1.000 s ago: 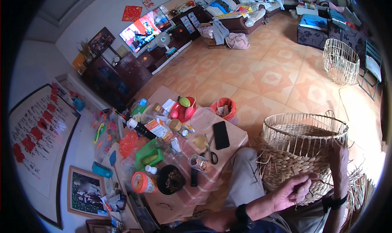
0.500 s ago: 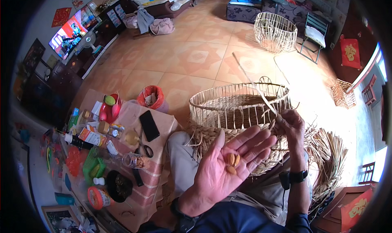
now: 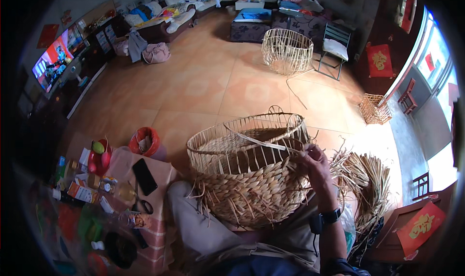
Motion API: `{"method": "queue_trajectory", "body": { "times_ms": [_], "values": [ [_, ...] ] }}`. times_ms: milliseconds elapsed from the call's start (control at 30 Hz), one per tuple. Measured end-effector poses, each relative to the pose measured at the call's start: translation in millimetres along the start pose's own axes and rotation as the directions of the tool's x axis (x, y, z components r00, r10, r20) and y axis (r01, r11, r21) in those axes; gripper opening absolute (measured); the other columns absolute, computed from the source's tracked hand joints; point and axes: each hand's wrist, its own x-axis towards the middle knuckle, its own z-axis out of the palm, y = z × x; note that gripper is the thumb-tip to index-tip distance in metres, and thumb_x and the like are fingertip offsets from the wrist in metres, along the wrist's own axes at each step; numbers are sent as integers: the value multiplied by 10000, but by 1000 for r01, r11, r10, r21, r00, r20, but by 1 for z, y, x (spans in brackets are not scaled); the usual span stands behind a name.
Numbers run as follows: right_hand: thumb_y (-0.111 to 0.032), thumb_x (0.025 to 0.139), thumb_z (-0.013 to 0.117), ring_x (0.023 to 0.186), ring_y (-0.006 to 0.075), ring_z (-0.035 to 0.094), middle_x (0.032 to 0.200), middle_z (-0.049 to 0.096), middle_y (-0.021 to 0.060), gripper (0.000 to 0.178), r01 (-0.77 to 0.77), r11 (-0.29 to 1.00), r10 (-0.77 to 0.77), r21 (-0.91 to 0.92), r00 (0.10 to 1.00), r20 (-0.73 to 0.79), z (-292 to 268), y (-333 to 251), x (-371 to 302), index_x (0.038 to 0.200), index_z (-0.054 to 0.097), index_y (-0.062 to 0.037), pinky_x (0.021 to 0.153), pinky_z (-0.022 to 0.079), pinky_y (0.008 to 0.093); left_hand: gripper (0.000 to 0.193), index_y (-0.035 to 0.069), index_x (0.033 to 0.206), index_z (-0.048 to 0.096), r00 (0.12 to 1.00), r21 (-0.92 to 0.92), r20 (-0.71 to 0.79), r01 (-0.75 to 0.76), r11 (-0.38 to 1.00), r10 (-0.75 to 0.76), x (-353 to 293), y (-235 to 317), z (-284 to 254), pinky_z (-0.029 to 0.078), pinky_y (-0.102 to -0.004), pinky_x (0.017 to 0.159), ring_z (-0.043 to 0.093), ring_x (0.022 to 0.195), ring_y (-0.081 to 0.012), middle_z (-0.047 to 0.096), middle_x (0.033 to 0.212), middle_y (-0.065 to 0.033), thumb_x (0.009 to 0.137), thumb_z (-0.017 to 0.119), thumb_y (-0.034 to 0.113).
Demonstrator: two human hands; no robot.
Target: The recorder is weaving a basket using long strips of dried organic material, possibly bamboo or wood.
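Note:
My right hand (image 3: 316, 165) is closed, its fingers pinching the end of a pale strand of dried straw (image 3: 261, 143). The strand runs to the left across the opening of a large oval basket (image 3: 249, 193). Thick braided straw covers the basket's lower part, while thin ribs stand bare below its rim. Loose strand ends stick out of the weave. The basket rests between my knees, and my right hand is at its right side, close to the rim. My left hand is out of view.
A bundle of dried straw (image 3: 370, 189) lies to the right. On the left, a table (image 3: 162, 172) bears a black phone (image 3: 144, 176), scissors (image 3: 143, 206), jars and bottles. Behind it stands a red-lined bin (image 3: 144, 141). An unwoven basket frame (image 3: 287, 53) stands farther off beside a folding chair (image 3: 334, 48).
My left hand, open with a few almonds on its palm before, has left the view. The strand in my right hand has tipped down to the left. The view has shifted to the right.

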Motion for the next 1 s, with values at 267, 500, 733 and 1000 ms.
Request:
{"method": "queue_trajectory", "body": {
  "times_ms": [267,500,733,1000],
  "values": [
    [-239,931,780,635,53,578,718,640,-23,237,49,932,-32,-360,998,55,19,-12,-3,885,637,-56,565,455,219,955,-55,1462,375,984,70,-19,180,981,-179,2,-1,6,149,-485,1232,283,1500,-306,383,1527,-216,973,268,760],
    [-253,946,759,648,81,626,754,669,1,239,42,955,-22,-295,997,70,16,-2,2,924,643,-46,580,496,237,916,-42,1444,392,956,-27,-104,272,962,-273,0,15,8,226,-453,1238,360,1477,-300,372,1552,-208,999,223,739],
    [-363,975,655,544,89,484,674,522,-42,219,-181,979,181,93,983,3,-64,12,14,955,645,-145,471,358,259,745,-19,1273,561,969,-315,-172,115,942,-176,-19,28,-85,488,-404,1031,627,1188,-278,631,1251,-182,1055,281,636],
    [-181,977,660,653,61,521,813,635,31,172,-155,801,163,-579,986,-39,-54,-22,-2,1037,578,-42,590,414,217,429,101,1032,584,776,233,-606,-40,972,177,-80,64,-155,240,-200,432,306,490,-44,429,648,53,1089,418,492]
  ]
}}
